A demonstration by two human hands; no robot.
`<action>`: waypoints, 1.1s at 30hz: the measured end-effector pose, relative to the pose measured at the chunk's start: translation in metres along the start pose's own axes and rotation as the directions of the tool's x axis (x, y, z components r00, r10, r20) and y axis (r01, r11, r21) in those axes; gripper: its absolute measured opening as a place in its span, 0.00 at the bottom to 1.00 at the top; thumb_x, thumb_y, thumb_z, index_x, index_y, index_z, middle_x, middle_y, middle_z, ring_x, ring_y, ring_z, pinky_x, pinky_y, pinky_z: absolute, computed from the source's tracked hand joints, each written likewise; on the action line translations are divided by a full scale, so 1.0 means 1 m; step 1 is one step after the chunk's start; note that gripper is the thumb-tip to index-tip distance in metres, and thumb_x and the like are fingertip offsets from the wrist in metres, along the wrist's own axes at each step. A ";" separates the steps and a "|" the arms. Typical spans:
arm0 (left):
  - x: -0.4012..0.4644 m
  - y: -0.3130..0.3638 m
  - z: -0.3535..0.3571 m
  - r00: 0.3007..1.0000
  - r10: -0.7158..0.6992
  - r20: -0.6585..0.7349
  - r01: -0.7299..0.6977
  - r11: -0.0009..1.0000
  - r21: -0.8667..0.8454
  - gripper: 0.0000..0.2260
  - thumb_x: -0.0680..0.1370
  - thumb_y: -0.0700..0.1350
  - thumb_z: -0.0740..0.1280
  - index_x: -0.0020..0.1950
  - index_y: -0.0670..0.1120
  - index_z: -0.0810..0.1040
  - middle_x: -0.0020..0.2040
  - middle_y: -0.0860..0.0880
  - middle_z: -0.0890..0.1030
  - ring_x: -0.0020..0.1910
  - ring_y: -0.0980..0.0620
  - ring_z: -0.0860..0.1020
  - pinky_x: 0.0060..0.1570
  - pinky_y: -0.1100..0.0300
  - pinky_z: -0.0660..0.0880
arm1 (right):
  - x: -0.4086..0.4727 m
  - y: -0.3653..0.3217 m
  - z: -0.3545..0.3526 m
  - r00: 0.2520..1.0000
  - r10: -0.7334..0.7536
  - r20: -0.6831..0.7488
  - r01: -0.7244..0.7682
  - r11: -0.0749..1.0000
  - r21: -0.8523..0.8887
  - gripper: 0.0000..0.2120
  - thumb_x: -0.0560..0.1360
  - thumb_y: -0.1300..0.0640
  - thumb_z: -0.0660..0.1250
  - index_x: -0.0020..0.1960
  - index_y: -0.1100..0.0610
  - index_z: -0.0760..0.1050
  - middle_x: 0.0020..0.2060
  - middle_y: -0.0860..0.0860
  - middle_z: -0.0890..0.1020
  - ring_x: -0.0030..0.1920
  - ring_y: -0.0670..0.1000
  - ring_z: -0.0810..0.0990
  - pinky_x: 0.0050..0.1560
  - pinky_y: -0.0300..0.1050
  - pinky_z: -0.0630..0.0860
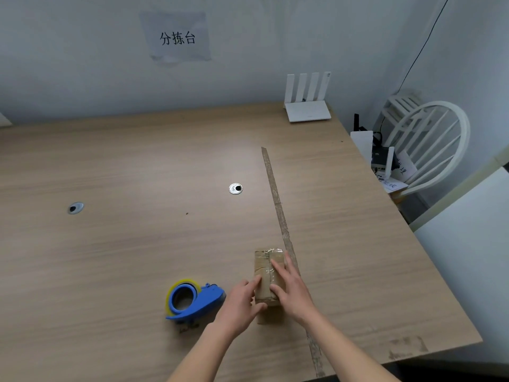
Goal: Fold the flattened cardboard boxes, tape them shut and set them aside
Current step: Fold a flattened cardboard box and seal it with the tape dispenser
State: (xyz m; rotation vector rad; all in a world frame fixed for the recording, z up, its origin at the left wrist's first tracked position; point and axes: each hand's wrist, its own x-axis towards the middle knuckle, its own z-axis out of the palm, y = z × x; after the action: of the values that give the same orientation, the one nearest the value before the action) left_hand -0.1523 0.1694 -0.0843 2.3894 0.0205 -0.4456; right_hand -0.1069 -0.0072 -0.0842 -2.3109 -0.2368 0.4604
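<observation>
From my seat the near end of the small brown taped-up cardboard box is hidden under both hands, so I can't see how its near flaps sit. The person's forearms are cut off by the bottom edge of the view. The clear tape across the box top shows only as a glossy, wrinkled sheen, and I can't tell where it ends.

The box lies on the light wood-grain table, near the front edge and right of centre. Its long axis runs near to far, leaning slightly left at the near end, roughly parallel to the long worn strip running across the tabletop just right of it.

The left hand rests against the box's left side, fingers loosely extended, thumb on the near left corner; it looks to be pressing rather than gripping, though the contact is partly hidden. The right hand lies flat and open on the top, fingers spread and pointing away along the tape seam, nothing grasped.

Just left of the left hand sits the blue plastic tape dispenser with its yellowish roll, apart from the box. Far right on the table stands a white router with four upright antennas, and beyond the table's right edge is a white slatted chair
</observation>
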 end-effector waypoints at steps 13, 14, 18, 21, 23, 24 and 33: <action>-0.036 -0.066 -0.024 0.911 -0.234 -0.341 0.342 0.890 0.302 0.37 0.75 0.68 0.66 0.80 0.56 0.62 0.67 0.46 0.72 0.64 0.47 0.73 0.62 0.55 0.71 | -0.012 -0.007 -0.008 0.999 0.021 -0.047 -0.018 0.999 0.049 0.29 0.80 0.50 0.66 0.78 0.39 0.62 0.81 0.43 0.51 0.80 0.44 0.54 0.74 0.43 0.60; -0.037 -0.069 -0.021 0.910 -0.269 -0.315 0.370 0.868 0.330 0.37 0.75 0.69 0.64 0.80 0.58 0.59 0.68 0.45 0.71 0.63 0.47 0.74 0.62 0.55 0.71 | -0.013 -0.007 -0.008 0.998 0.013 -0.060 -0.009 0.999 0.053 0.28 0.80 0.50 0.66 0.78 0.39 0.62 0.81 0.42 0.52 0.80 0.43 0.54 0.74 0.43 0.60; -0.036 -0.076 -0.023 0.894 -0.342 -0.289 0.427 0.844 0.323 0.31 0.78 0.65 0.64 0.79 0.62 0.59 0.65 0.45 0.67 0.51 0.49 0.77 0.51 0.57 0.75 | -0.022 -0.005 -0.012 0.995 0.003 -0.101 0.004 0.997 0.073 0.27 0.81 0.52 0.65 0.78 0.41 0.63 0.80 0.41 0.55 0.80 0.42 0.54 0.74 0.39 0.58; -0.039 -0.084 -0.027 0.889 -0.391 -0.237 0.452 0.829 0.329 0.29 0.80 0.62 0.62 0.78 0.68 0.53 0.53 0.48 0.71 0.46 0.49 0.77 0.49 0.56 0.76 | -0.029 -0.005 -0.012 0.990 0.031 -0.136 -0.023 0.998 0.067 0.26 0.81 0.54 0.64 0.77 0.42 0.64 0.80 0.41 0.57 0.79 0.43 0.56 0.75 0.41 0.60; -0.041 -0.090 -0.033 0.925 -0.343 -0.165 0.378 0.875 0.303 0.28 0.81 0.60 0.62 0.78 0.67 0.54 0.50 0.50 0.75 0.47 0.50 0.78 0.49 0.55 0.77 | -0.030 -0.012 -0.008 0.982 -0.004 -0.191 0.011 0.999 0.037 0.25 0.81 0.56 0.64 0.77 0.44 0.66 0.78 0.40 0.60 0.78 0.41 0.59 0.74 0.40 0.62; -0.042 -0.092 -0.037 0.943 -0.306 -0.130 0.330 0.909 0.255 0.27 0.80 0.59 0.63 0.77 0.66 0.57 0.52 0.52 0.77 0.50 0.50 0.78 0.50 0.55 0.77 | -0.029 -0.018 -0.006 0.974 -0.042 -0.223 0.051 0.998 0.036 0.24 0.81 0.57 0.64 0.75 0.45 0.68 0.75 0.39 0.64 0.76 0.40 0.62 0.73 0.39 0.63; -0.068 -0.057 -0.089 0.999 -0.026 0.024 0.028 0.993 -0.111 0.23 0.73 0.62 0.64 0.67 0.78 0.64 0.65 0.69 0.72 0.62 0.61 0.75 0.59 0.57 0.76 | -0.011 -0.078 0.000 0.964 -0.022 0.266 -0.028 0.983 0.181 0.21 0.82 0.64 0.60 0.73 0.51 0.72 0.68 0.47 0.75 0.69 0.48 0.73 0.69 0.39 0.69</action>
State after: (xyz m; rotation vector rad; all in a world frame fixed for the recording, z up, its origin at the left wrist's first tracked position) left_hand -0.1967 0.2768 -0.0366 2.2766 0.0663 -0.4717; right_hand -0.1190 0.0438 -0.0259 -2.0661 -0.3079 0.7650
